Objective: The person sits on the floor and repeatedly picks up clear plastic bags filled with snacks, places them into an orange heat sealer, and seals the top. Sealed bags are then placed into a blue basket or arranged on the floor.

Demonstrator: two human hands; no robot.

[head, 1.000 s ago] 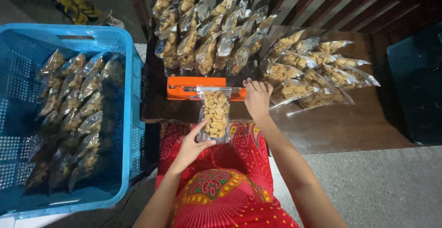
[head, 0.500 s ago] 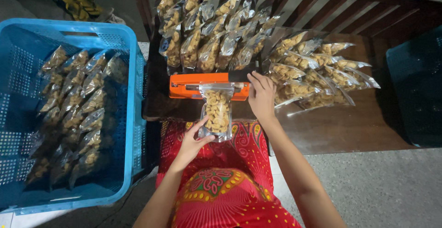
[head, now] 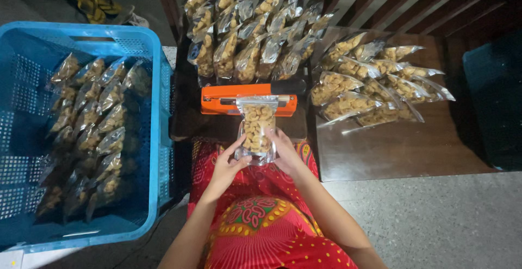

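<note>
A clear pouch of pale snack pieces (head: 257, 127) lies with its top edge in the jaw of an orange heat sealer (head: 223, 99) on a dark wooden table. My left hand (head: 227, 166) grips the pouch's lower left corner. My right hand (head: 288, 152) holds its lower right side. Both hands are just above my lap in a red patterned cloth (head: 261, 220).
A blue plastic crate (head: 155, 117) at the left holds several filled pouches (head: 92, 122). More pouches stand in rows behind the sealer (head: 250, 30) and lie fanned out to the right (head: 370, 84). The table's bare part (head: 402, 149) is at the right. A dark bin (head: 495, 100) sits far right.
My right hand came off the sealer's bar and moved down to the pouch's lower right side. My left hand stayed on the pouch.
</note>
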